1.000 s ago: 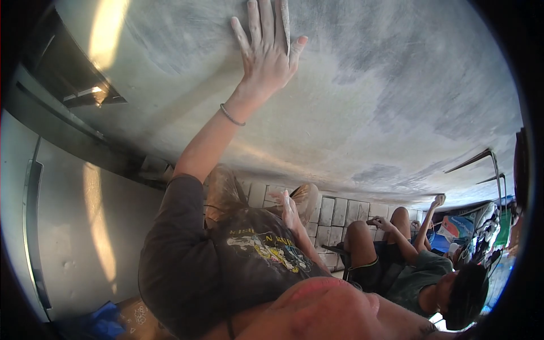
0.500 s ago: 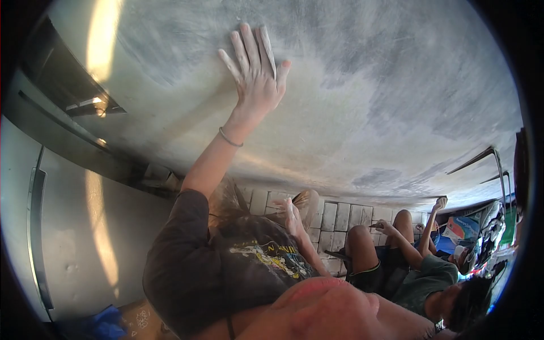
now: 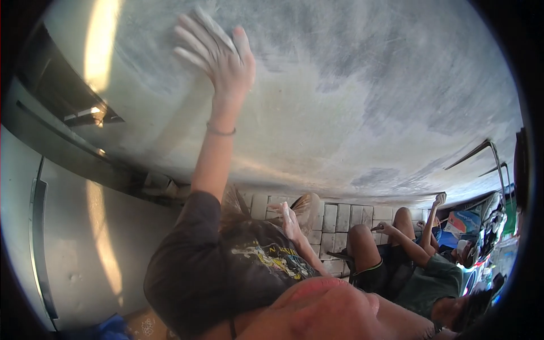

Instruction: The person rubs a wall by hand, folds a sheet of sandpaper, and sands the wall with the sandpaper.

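Observation:
My left hand point(image 3: 218, 54) lies against the grey wall surface point(image 3: 317, 113) at the upper left, back of the hand towards me and fingers stretched. White dust coats it, and it is slightly blurred. A thin pale strip runs along its index finger; whether that is a separate sheet under the palm is unclear. A dark band point(image 3: 221, 131) circles that wrist. Low in front of my dark shirt point(image 3: 226, 272), my right hand point(image 3: 290, 222) rests near my knee, dusty, its fingers apart and nothing visible in them.
Grey blocks point(image 3: 343, 218) pave the ground below the wall. On the right sits a co-worker point(image 3: 430, 277), one hand raised to the wall; another person is partly visible behind. Bent metal bars point(image 3: 490, 148) jut out beyond them. To my left stands a metallic panel point(image 3: 73, 226).
My left hand has moved down and to the left across the wall, and its fingers now tilt leftwards. My right hand stays almost in place.

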The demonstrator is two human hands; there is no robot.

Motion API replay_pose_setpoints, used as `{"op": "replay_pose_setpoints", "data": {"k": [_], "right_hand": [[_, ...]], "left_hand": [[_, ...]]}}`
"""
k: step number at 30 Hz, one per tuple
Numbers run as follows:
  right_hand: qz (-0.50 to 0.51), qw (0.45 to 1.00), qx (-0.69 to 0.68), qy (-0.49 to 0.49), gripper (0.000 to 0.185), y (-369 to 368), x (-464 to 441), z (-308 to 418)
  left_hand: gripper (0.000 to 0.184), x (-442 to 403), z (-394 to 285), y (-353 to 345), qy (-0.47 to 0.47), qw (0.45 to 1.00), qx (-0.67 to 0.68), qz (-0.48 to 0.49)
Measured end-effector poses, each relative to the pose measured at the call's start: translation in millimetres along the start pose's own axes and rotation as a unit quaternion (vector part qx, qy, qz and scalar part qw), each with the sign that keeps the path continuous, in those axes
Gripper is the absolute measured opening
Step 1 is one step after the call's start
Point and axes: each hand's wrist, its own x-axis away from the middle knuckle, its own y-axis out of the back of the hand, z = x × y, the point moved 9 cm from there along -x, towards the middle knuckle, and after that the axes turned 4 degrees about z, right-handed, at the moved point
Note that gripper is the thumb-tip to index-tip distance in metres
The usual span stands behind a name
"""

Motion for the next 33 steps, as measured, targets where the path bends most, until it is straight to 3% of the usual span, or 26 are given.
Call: {"op": "replay_pose_setpoints", "data": {"k": [2, 4, 8, 10, 11, 13, 17, 19, 23, 25, 28, 33], "right_hand": [[0.0, 1.0, -0.005, -0.024, 0.072, 2, 1, -2], [-0.003, 0.999, -0.013, -0.037, 0.073, 5, -7, -7], [0.014, 1.0, 0.007, -0.021, 0.08, -3, -15, -7], [0.028, 0.999, 0.031, -0.011, 0.08, -10, -21, 3], [0.03, 0.999, 0.037, -0.012, 0.08, -12, -26, 7], [0.029, 0.999, 0.033, -0.002, 0.08, -16, -19, 14], [0.003, 1.0, 0.014, -0.005, 0.074, -9, -11, 9], [-0.018, 0.999, -0.002, -0.038, 0.073, -2, -7, -11], [-0.003, 0.996, -0.023, -0.083, 0.073, -10, -7, -31], [0.025, 0.998, 0.001, -0.05, 0.072, -21, -19, -26], [0.039, 0.999, 0.028, -0.016, 0.076, -31, -29, 1], [0.019, 0.999, 0.02, 0.016, 0.079, -21, -29, 6]], "left_hand": [[0.081, -5, 2, 11, 0.005, 0.999, 0.019, -0.025], [0.082, 17, -3, -11, -0.058, 0.998, -0.037, 0.017], [0.081, 99, 15, -53, -0.045, 0.995, -0.033, 0.082], [0.078, 113, 19, -58, -0.084, 0.959, -0.245, 0.117], [0.078, 109, 29, -59, -0.079, 0.96, -0.244, 0.114], [0.075, 93, 52, -43, -0.021, 0.995, -0.053, 0.087], [0.074, 53, 95, 10, 0.03, 0.998, -0.049, 0.01], [0.076, 49, 123, 26, 0.113, 0.992, -0.044, -0.027], [0.076, 80, 92, -8, 0.121, 0.991, -0.041, -0.039], [0.075, 105, 71, -35, 0.067, 0.998, -0.001, 0.013], [0.077, 96, 95, -29, 0.075, 0.995, -0.052, 0.028], [0.081, 75, 161, 21, 0.173, 0.984, -0.044, -0.006]]}}
